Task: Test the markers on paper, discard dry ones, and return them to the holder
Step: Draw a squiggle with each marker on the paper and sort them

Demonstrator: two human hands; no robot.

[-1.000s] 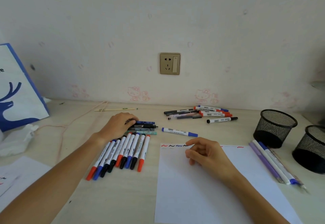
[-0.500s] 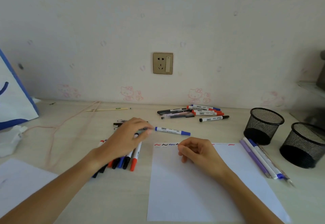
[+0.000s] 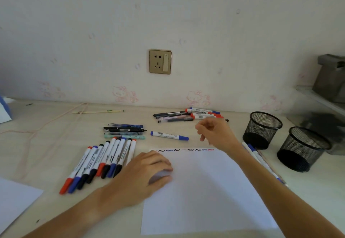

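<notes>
Left hand [image 3: 147, 172]: rests fingers-down on the near-left edge of the paper [image 3: 201, 191], holding nothing.
Right hand [image 3: 214, 133]: raised beyond the paper's far edge, fingers loosely curled, nothing in them.
Blue marker [image 3: 169, 135]: lies alone between both hands, just beyond the paper.
Marker row [image 3: 100, 163]: left of the paper.
Mesh holders [image 3: 261, 129]: far right.

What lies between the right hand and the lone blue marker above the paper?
Head view: only bare desk between the right hand and the blue marker; its blue cap points toward the hand.
</notes>
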